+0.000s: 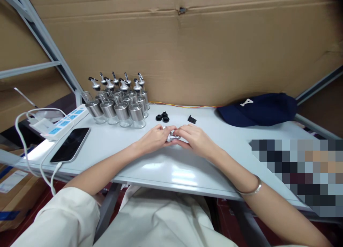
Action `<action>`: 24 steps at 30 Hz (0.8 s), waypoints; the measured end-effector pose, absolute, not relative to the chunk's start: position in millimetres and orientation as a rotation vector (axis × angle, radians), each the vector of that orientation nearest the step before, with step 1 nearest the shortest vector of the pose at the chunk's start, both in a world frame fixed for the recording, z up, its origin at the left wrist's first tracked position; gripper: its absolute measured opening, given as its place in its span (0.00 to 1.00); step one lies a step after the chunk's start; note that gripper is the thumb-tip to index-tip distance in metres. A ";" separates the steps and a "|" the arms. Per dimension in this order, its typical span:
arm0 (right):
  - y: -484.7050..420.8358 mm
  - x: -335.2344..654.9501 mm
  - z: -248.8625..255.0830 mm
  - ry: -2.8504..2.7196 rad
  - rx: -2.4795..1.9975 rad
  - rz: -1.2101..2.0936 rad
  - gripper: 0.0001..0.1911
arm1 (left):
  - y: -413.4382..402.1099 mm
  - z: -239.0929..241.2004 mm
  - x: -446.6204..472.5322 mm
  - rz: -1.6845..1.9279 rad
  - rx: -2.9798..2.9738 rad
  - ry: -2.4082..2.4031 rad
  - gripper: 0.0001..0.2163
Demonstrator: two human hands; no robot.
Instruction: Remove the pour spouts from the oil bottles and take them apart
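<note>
My left hand (157,137) and my right hand (193,139) meet over the middle of the white table (166,168). Both pinch a small silver pourer spout (172,136) between their fingertips. Just beyond the hands lie three black rubber stoppers (162,117) and one black plastic piece (192,119). At the back left stands a cluster of several glass bottles with silver bands and pourer tops (120,104).
A dark phone (70,144) on a white cable lies at the left, beside a white power strip (63,124). A navy cap (258,109) rests at the back right. A cardboard wall (187,47) stands behind the table. A pixelated patch covers the right edge.
</note>
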State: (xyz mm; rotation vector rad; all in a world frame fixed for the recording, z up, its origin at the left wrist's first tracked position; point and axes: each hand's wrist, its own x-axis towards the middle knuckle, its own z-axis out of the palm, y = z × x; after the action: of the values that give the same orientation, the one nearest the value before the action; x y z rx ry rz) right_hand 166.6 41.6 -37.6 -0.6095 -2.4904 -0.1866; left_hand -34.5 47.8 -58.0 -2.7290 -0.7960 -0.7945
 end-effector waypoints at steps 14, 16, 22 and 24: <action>40.1 175.2 -28.1 -2.272 -1.015 0.764 0.14 | 45.4 -42.6 -39.4 -1.001 -2.595 -0.683 0.07; 38.0 173.6 -26.1 -2.232 -1.014 0.906 0.14 | 43.8 -41.5 -38.4 -1.023 -2.577 -0.636 0.06; 37.4 174.5 -22.4 -2.121 -0.934 1.493 0.21 | 41.6 -40.6 -37.3 -1.034 -2.540 -0.497 0.06; 37.9 175.4 -23.2 -2.041 -0.889 1.726 0.21 | 41.7 -41.6 -36.8 -1.015 -2.535 -0.446 0.06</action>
State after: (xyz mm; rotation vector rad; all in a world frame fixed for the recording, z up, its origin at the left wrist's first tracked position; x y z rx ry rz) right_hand 175.4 37.9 -23.2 -0.8895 -2.0410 1.7256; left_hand -36.8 41.7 -41.6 -2.5348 -0.4463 -1.0149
